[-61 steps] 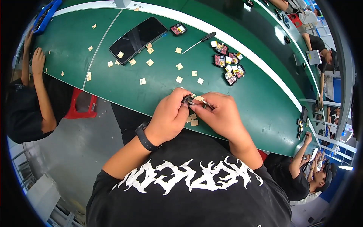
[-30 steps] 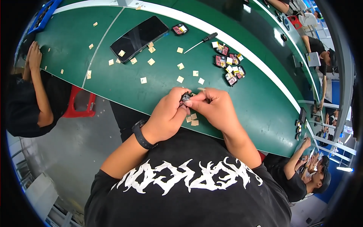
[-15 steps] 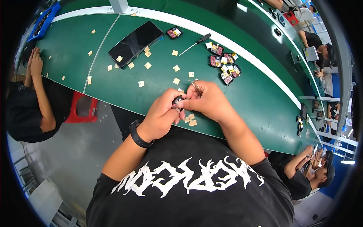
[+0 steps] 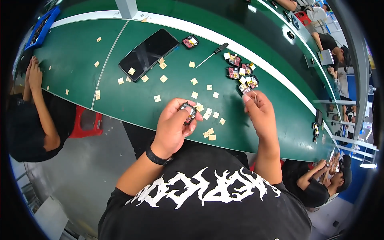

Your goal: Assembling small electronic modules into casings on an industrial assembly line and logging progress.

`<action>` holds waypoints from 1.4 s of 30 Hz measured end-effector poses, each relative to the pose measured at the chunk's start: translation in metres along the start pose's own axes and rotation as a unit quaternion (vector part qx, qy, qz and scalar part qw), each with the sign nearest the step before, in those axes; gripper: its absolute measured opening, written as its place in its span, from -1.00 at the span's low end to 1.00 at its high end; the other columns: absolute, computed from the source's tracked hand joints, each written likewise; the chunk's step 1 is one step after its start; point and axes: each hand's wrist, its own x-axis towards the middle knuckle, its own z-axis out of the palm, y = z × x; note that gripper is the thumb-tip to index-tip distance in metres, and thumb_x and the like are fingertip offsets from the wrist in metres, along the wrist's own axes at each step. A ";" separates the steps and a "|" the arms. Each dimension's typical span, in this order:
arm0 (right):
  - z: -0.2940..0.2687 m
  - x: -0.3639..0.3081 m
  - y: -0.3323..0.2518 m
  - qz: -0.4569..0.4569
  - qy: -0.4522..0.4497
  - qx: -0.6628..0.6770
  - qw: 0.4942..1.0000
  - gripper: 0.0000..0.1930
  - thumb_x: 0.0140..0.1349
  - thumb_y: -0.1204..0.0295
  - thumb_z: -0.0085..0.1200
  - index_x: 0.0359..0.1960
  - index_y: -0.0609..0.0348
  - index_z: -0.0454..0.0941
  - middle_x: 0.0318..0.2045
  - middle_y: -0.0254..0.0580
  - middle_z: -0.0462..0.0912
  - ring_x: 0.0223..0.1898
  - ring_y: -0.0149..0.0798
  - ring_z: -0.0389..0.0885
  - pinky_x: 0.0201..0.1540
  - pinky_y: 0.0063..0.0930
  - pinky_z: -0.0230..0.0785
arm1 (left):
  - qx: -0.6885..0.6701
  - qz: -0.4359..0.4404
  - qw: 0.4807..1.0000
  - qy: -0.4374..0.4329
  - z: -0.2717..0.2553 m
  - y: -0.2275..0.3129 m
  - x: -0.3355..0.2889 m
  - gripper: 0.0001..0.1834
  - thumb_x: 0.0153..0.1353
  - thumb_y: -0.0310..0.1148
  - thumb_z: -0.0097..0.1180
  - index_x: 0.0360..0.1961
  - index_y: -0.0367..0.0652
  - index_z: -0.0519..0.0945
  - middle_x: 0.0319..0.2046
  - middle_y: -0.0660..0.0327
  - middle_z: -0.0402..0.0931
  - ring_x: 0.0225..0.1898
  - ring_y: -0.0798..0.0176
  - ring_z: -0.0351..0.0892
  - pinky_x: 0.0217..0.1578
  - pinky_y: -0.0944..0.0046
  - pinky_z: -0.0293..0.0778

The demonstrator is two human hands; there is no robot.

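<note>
My left hand (image 4: 174,124) grips a small black electronic device housing (image 4: 189,116), its thumb lying across the open face. Part of a red circuit board shows inside it. Further right, my right hand (image 4: 262,114) is closed on thin metal tweezers (image 4: 256,95), mostly hidden by the fingers. Its fingertips are just in front of a group of similar open housings (image 4: 243,87) with red boards and yellow-white parts; whether they touch cannot be made out. Small cream square pieces (image 4: 206,116) lie scattered between my hands.
A large black phone (image 4: 149,55) lies on the green table (image 4: 160,130), with squares on and around it. Beyond are a lone housing (image 4: 190,41) and a black-handled screwdriver (image 4: 214,54). A blue bin (image 4: 43,27) stands far left. People sit on both sides.
My right hand has left the housing in my left hand and moved right, toward the grouped housings. More cream squares are now visible where it was. The view has shifted slightly.
</note>
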 end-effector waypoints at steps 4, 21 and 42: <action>0.009 0.003 0.007 -0.058 0.110 -0.155 0.980 -0.68 0.31 0.38 0.32 0.01 0.24 0.58 -0.55 -0.41 0.49 -0.54 -0.50 0.35 -0.46 -0.55 0.21 | 0.021 -0.024 0.999 0.006 -0.003 0.007 -0.001 -0.84 0.49 -0.45 -0.12 0.00 -0.23 0.43 -0.28 0.00 0.61 -0.51 0.42 0.38 -0.56 0.46 0.21; 0.034 0.015 0.014 -0.046 0.242 -0.360 0.900 -0.45 0.27 0.23 0.33 0.28 0.05 0.51 -0.33 -0.16 0.64 -0.37 -0.16 0.64 -0.31 -0.24 0.51 | 0.281 0.133 0.937 0.162 -0.089 0.147 -0.013 -0.62 0.43 -0.62 0.05 0.24 -0.45 0.46 -0.06 -0.03 0.65 -0.15 0.21 0.75 -0.06 0.33 0.70; 0.011 0.004 0.018 -0.233 0.158 -0.394 0.875 -0.61 0.15 0.25 0.41 -0.01 0.05 0.67 -0.29 -0.21 0.66 -0.40 -0.06 0.69 -0.34 -0.21 0.56 | 0.797 0.255 0.327 0.439 -0.166 0.242 0.015 -0.41 0.50 0.01 0.01 0.13 -0.42 0.57 0.13 -0.28 0.53 0.12 -0.35 0.55 0.13 -0.11 0.48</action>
